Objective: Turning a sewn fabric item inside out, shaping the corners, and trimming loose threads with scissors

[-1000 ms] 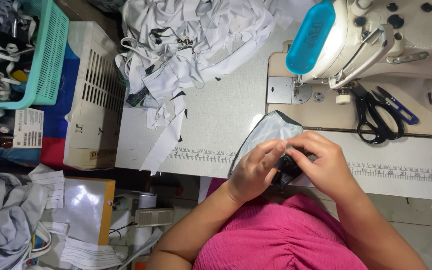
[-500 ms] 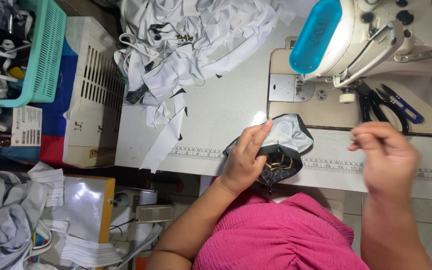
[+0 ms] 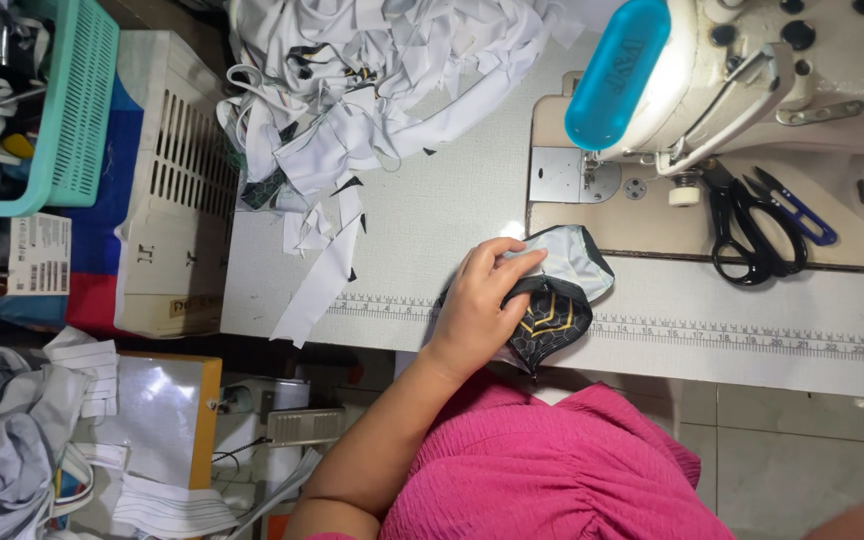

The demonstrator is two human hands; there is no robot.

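Note:
My left hand [image 3: 482, 305] rests on a small cupped fabric piece [image 3: 572, 270], pale grey inside and black with yellow lines outside. It lies on the white table [image 3: 432, 230] near the front edge. My fingers press its left side and the thumb side curls round its edge. The piece sits just in front of the sewing machine [image 3: 712, 80], below the needle plate [image 3: 562, 175]. My right hand is out of the frame; only a blurred bit of skin shows at the bottom right corner.
Black scissors [image 3: 752, 235] and blue thread snips [image 3: 797, 210] lie on the machine bed at right. A heap of white fabric strips [image 3: 372, 90] covers the table's far left. Beside the table stand a white crate [image 3: 177, 230] and a teal basket [image 3: 72, 110].
My right hand left the fabric piece, rose to the right, then went out of view. My left hand stayed on the piece and slid it slightly toward the machine.

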